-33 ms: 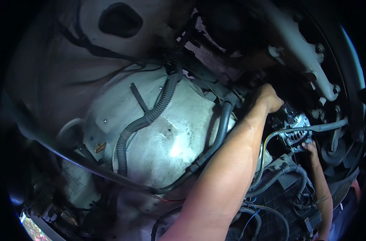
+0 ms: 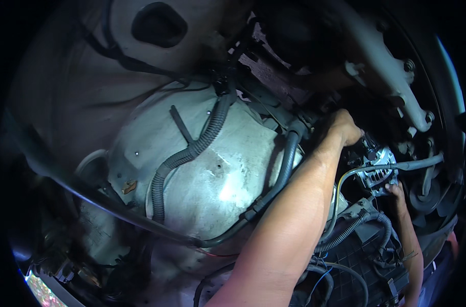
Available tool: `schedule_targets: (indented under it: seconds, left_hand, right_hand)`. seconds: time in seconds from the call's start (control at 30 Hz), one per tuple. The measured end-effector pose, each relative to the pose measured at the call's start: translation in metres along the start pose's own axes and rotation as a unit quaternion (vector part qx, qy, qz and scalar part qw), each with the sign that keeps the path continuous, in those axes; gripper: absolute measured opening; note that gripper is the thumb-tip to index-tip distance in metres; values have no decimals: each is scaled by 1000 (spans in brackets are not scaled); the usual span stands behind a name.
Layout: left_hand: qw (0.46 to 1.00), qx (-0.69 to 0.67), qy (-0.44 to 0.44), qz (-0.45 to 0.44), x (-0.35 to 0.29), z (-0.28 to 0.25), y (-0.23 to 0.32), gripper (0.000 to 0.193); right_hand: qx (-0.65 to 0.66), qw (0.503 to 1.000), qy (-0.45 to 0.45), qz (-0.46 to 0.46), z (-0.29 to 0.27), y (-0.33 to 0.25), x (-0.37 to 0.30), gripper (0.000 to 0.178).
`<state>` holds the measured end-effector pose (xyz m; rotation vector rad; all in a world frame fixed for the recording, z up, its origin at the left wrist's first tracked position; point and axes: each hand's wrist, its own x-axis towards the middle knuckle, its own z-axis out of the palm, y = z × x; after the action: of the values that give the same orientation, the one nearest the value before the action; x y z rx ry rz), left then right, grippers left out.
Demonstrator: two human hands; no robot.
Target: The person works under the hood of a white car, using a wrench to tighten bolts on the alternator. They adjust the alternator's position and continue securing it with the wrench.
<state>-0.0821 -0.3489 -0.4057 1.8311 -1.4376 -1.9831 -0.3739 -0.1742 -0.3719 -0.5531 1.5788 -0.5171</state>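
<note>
The silver slotted housing (image 2: pixel 378 177) sits at right of centre in the engine bay, a grey cable (image 2: pixel 418 162) crossing in front of it. The right hand (image 2: pixel 396 190) grasps its lower edge, fingers bent against it. The left hand (image 2: pixel 344 128) reaches in just above; its fingertips are hidden, so I cannot tell their grip. A corrugated hose (image 2: pixel 353 228) curves below.

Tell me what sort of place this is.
Most likely a vehicle's engine bay: there is a slotted metal part resembling an alternator, a pulley-like wheel and a ribbed dark conduit.
</note>
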Motion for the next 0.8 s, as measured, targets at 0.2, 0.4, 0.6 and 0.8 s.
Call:
schedule_targets:
  seconds: [0.2, 0.4, 0.6, 0.8]
  left_hand:
    - [999, -32, -22, 16, -7, -8, 3, 60]
    - [999, -23, 27, 20, -3, 5, 0, 50]
    - [999, 33, 35, 25, -4, 10, -4, 48]
    - [997, 66, -22, 14, -2, 8, -1, 52]
  right_hand:
    - [22, 1000, -4, 3, 8, -8, 3, 64]
    - [29, 1000, -5, -7, 5, -4, 1, 62]
    - [24, 1000, 9, 0, 8, -8, 0, 57]
    - [5, 1000, 17, 15, 1, -2, 2, 64]
